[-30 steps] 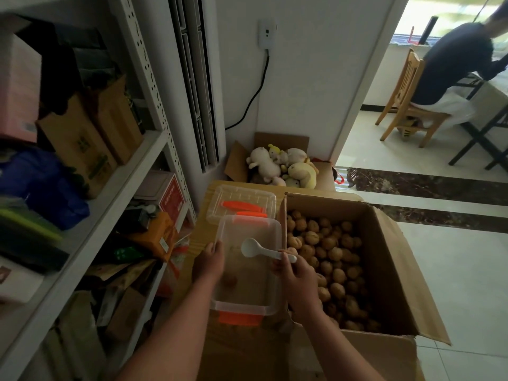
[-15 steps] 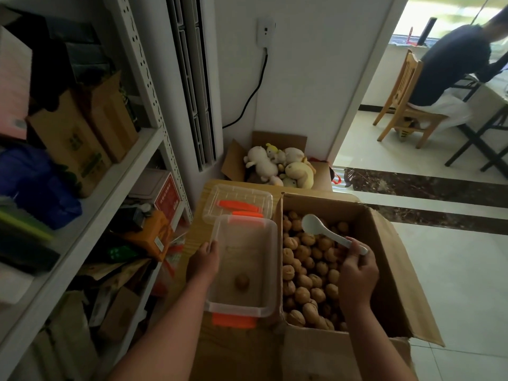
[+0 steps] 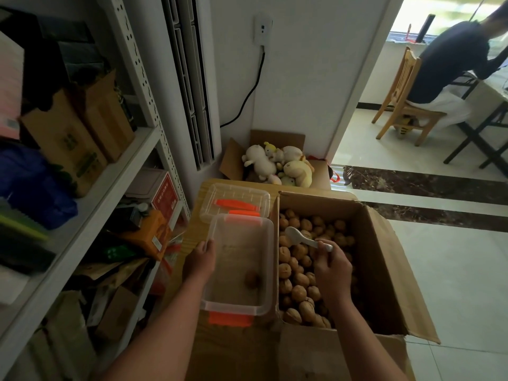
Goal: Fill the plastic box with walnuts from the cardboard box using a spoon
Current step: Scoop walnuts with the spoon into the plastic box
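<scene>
The right hand (image 3: 331,266), gripping the spoon (image 3: 301,237), has lowered it onto the walnuts (image 3: 298,292); the left hand (image 3: 199,259) still grips the plastic box (image 3: 233,309), seemingly one nut inside; lid (image 3: 220,192) behind

My left hand (image 3: 199,261) reaches forward on a bare forearm that comes in from the lower left, and its fingers and thumb are curled at the left rim of the plastic box (image 3: 236,309). My right hand (image 3: 331,266) is out ahead on a bare arm from the lower right, back of the hand upward. Its fingers pinch the handle of the spoon (image 3: 298,236), with the bowl pointing away to the left.
</scene>
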Demonstrator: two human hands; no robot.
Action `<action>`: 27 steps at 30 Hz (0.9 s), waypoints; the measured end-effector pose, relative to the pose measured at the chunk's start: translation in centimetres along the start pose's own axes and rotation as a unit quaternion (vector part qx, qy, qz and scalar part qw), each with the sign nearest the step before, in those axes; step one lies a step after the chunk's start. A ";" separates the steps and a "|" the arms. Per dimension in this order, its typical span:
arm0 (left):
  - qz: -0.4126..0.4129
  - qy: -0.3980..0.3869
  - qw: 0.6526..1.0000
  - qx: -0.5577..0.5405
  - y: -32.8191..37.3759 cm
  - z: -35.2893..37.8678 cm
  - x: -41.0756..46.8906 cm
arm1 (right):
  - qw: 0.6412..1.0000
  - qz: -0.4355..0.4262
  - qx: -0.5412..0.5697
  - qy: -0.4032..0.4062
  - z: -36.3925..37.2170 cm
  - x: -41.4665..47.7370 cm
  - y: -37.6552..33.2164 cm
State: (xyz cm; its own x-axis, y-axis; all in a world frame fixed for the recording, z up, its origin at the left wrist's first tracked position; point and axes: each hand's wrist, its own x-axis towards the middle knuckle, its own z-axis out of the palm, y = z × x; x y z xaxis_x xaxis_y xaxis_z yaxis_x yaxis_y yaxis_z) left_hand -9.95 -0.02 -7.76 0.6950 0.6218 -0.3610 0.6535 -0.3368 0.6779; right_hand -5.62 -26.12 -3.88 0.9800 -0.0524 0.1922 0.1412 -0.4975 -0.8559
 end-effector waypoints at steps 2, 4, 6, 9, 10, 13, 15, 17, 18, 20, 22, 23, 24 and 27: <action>-0.003 -0.001 1.000 0.000 0.0 0.0 0.0 | 0.999 0.034 0.023 0.017 -0.2 0.2 -0.1; -0.004 0.000 1.000 0.001 0.0 0.0 0.1 | 0.995 0.081 0.054 0.029 -0.3 0.4 -0.1; -0.004 0.002 1.000 0.001 -0.1 0.1 0.2 | 0.987 0.125 0.089 0.036 -0.4 0.3 -0.2; -0.003 0.004 1.000 0.003 -0.1 0.1 0.2 | 0.970 0.179 0.156 0.049 -0.4 -0.2 -0.4; -0.003 0.004 1.000 0.002 -0.2 0.1 0.3 | 0.965 0.191 0.174 0.054 -0.4 -0.4 -0.4; -0.002 0.002 1.000 -0.007 -0.2 0.1 0.4 | 0.954 0.208 0.204 0.072 -0.6 -0.6 -0.3; 0.002 0.001 1.000 -0.008 -0.2 0.1 0.4 | 0.947 0.203 0.234 0.088 -1.2 -0.4 -1.0; 0.000 0.000 1.000 -0.005 -0.1 0.1 0.3 | 0.941 0.190 0.261 0.102 -1.8 -0.2 -2.1; -0.001 0.000 1.000 -0.006 -0.1 0.1 0.3 | 0.939 0.184 0.269 0.106 -2.1 0.0 -2.6; -0.003 -0.001 1.000 -0.008 -0.1 0.1 0.3 | 0.940 0.172 0.278 0.101 -2.3 0.1 -3.6; -0.005 0.000 1.000 -0.010 -0.1 0.1 0.3 | 0.940 0.166 0.286 0.079 -2.1 0.1 -4.4; -0.006 -0.001 1.000 -0.011 -0.1 0.0 0.4 | 0.940 0.169 0.290 0.065 -1.9 -0.1 -4.7; -0.006 -0.002 1.000 -0.011 -0.2 0.1 0.4 | 0.938 0.176 0.295 0.051 -1.6 -0.3 -5.0; -0.007 -0.004 1.000 -0.011 -0.2 0.1 0.3 | 0.938 0.198 0.283 0.017 -0.3 -1.4 -5.4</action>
State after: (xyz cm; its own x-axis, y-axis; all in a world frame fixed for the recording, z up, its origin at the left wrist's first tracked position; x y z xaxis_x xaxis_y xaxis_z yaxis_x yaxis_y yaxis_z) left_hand -9.79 0.19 -8.03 0.6880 0.6213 -0.3751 0.6564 -0.3123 0.6867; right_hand -7.79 -23.60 0.66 0.9676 -0.1685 -0.1883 -0.1722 0.1056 -0.9794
